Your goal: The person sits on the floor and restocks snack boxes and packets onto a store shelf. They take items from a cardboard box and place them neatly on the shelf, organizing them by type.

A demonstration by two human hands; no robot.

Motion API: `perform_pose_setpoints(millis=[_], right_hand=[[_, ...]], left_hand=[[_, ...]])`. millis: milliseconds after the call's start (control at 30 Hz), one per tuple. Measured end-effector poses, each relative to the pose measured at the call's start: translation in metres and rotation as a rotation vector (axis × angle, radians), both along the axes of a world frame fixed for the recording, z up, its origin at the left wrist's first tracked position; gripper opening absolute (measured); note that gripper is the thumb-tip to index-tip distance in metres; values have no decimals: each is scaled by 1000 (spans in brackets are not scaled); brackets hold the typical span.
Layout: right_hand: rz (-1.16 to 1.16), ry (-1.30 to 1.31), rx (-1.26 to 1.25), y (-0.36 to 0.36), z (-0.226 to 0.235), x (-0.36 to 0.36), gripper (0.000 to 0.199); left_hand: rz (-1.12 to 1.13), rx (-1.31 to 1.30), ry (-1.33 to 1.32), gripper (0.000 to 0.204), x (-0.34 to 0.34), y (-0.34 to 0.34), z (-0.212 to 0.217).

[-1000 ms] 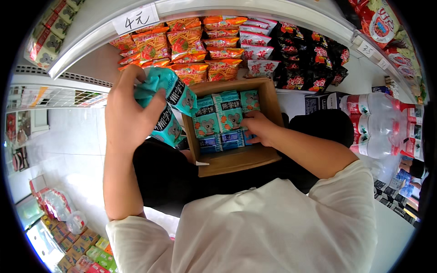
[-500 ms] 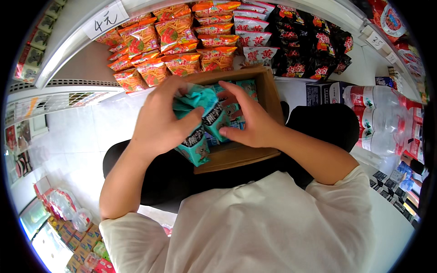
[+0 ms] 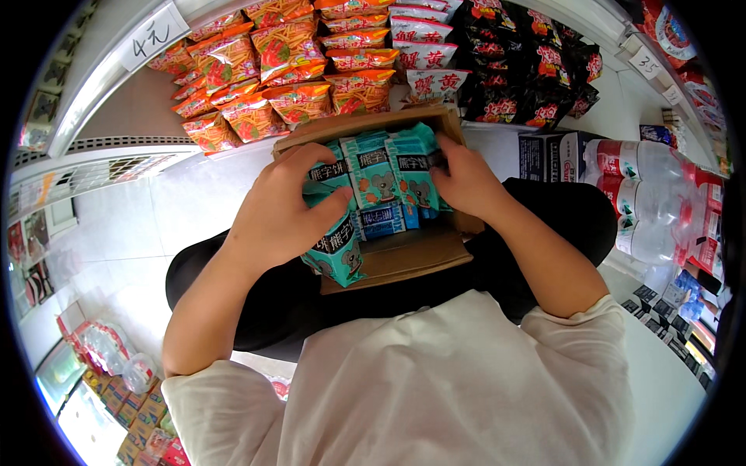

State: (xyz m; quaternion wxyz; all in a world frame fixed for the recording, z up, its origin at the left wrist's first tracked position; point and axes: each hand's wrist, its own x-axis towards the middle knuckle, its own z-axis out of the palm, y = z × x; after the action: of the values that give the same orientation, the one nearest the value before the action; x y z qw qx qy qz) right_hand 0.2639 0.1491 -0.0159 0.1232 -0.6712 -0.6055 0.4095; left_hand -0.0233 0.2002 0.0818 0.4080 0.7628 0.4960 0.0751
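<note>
Taking the cardboard box (image 3: 396, 268) as the clock's centre, with 12 pointing away from you: the box is standing open before your torso, your black-clad legs (image 3: 256, 303) bending out at both sides; what is bearing its weight, you cannot tell from here. Your hands are working apart, one at each side of the box. Your left hand (image 3: 284, 200), at 9 o'clock, is clamping on a teal packet (image 3: 339, 247), which is tilting over the box's near-left edge at 7 to 8 o'clock. Your right hand (image 3: 468, 180), at 3 o'clock, is touching the right-hand packet (image 3: 417, 172) inside the box; whether it is gripping or only pressing, you cannot tell. Beside that one, a middle packet (image 3: 374, 172) is lying face up, koala picture showing, and blue packets (image 3: 381, 221) are showing nearer 6 o'clock. Beyond the box, orange snack bags (image 3: 287, 48) are standing in rows at 11, white bags (image 3: 430, 56) at 12, black bags (image 3: 509, 70) between 1 and 2. A dark printed carton (image 3: 553, 155) is sitting between 2 and 3, and wrapped clear bottles (image 3: 649, 198) are lying farther out at 3.
</note>
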Motion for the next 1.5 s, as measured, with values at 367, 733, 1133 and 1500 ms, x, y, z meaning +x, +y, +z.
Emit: perform_pose_setpoints(millis=[367, 733, 1133, 1500], right_hand=[[535, -266, -388, -20, 22, -31, 27], [594, -388, -36, -54, -41, -35, 39], [383, -311, 8, -10, 15, -26, 26], [401, -373, 51, -18, 12, -20, 28]], left_hand=[[-3, -8, -7, 40, -1, 0, 4], [-18, -16, 33, 36, 2, -3, -4], [-653, 337, 199, 37, 48, -50, -72], [-869, 390, 178, 55, 43, -74, -138]])
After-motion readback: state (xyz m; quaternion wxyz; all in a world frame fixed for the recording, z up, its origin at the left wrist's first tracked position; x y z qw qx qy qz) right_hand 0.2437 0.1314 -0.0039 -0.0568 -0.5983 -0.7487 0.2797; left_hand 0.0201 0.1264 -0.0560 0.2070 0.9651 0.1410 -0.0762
